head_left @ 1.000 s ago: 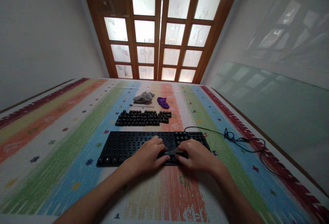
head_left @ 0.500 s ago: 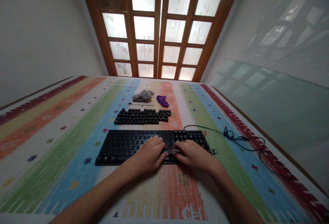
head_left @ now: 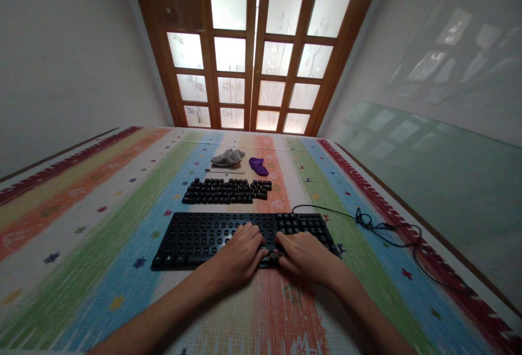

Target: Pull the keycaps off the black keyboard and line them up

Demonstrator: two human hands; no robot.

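Observation:
A black keyboard lies flat on the cloth, most of its left and middle part stripped of keycaps, with bare switch stems showing. My left hand rests over its middle, fingers curled and thumb pressed in near the lower edge; anything it pinches is too small to make out. Just to the right, my right hand is closed on a small thin tool, whose tip points left toward my left thumb. Keycaps remain at the bottom left and on the number pad.
Loose black keycaps stand in rows behind the keyboard. Beyond them lie a grey cloth, a purple cloth and a thin stick. The keyboard's cable trails right over the striped tablecloth.
The view has tilted up slightly, so everything sits lower. Both hands stay close together over the same spot, and the small tool appears darker and turned a little.

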